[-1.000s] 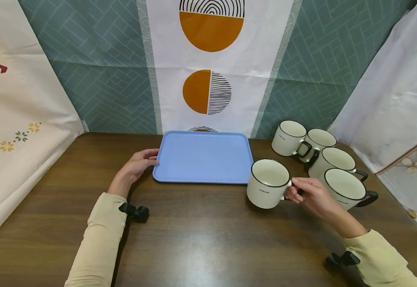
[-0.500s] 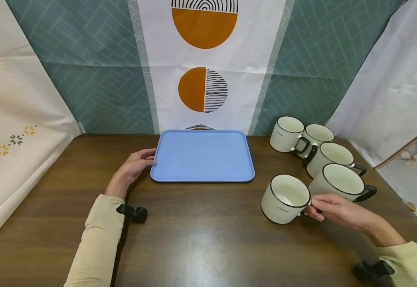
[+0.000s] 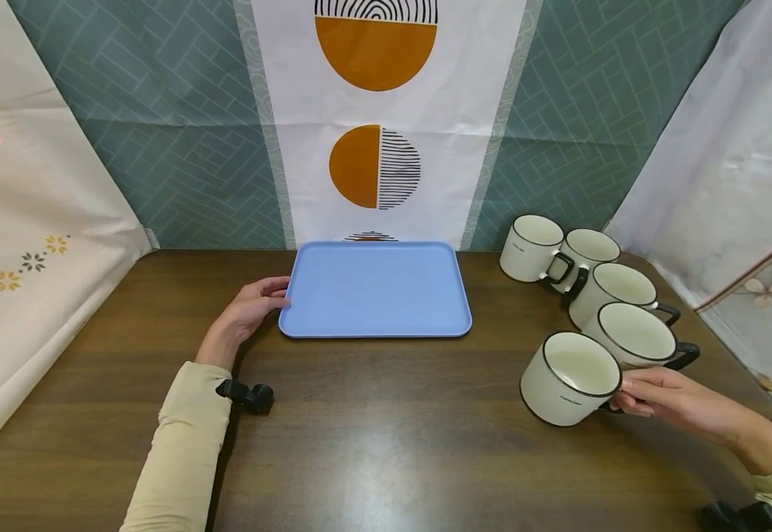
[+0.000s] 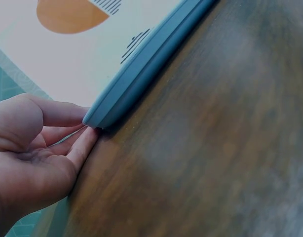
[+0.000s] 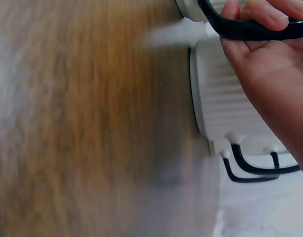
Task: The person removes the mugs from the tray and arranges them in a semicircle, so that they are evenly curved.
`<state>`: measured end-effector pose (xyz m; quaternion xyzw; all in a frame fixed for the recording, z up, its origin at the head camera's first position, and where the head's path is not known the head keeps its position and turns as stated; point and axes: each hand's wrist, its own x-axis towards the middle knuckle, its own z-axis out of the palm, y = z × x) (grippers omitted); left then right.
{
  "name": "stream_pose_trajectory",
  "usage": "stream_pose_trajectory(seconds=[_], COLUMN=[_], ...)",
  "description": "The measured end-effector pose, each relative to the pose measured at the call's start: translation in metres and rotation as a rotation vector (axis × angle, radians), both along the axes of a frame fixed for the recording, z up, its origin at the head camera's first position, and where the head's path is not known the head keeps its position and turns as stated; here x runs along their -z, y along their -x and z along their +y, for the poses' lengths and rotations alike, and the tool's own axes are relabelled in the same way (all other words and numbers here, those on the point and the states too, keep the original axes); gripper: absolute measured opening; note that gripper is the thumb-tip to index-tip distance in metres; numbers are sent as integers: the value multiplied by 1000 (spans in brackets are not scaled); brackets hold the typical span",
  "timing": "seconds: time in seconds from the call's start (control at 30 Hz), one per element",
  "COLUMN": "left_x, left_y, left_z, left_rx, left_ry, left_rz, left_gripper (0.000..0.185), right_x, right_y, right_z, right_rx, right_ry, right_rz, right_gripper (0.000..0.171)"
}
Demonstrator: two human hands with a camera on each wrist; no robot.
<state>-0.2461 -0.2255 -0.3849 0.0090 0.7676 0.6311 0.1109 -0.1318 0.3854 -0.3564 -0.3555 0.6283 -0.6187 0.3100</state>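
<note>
My right hand (image 3: 688, 405) grips the black handle (image 5: 260, 29) of a white enamel-style mug (image 3: 568, 380) with a black rim, upright at the right of the table. Its fingers curl through that handle in the right wrist view. At the left end of a light blue tray (image 3: 375, 292), my left hand (image 3: 246, 314) pinches the rim between thumb and fingers. The left wrist view shows the thumb at the edge of the tray (image 4: 141, 64) and fingertips low beside the tabletop. The tray lies flat with nothing on it.
Several matching mugs stand close together at the right, among them a back mug (image 3: 532, 247) and a near mug (image 3: 634, 332) overlapped by the held one. A patterned cloth (image 3: 193, 148) hangs along the table's back edge, with white cloths (image 3: 725, 185) at the sides.
My right hand has carried the mug from the tray's front right corner rightward and toward me, to in front of the other mugs. The left hand stays at the tray.
</note>
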Motion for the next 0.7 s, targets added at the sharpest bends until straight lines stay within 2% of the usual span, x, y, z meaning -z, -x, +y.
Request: stream_pose_trajectory(seconds=[0.23,0.47,0.53,0.7], left_x=[-3,1,2,4], left_y=[0,1,1,0], left_z=[-1,-1,-1,0], left_rx=[-15,-13,-11,-12], left_ry=[7,12,4,-2], left_rz=[0,-4,-6,-1], left_gripper=[59,58,58,56], right_x=[3,7,7,0], right_y=[0,-1,-4,-20], right_z=[8,8,10,6], right_rx=[14,34,101,463], right_ry=[17,5,-66,-476], right_rz=[23,41,106,346], right_gripper=[33,35,34,27])
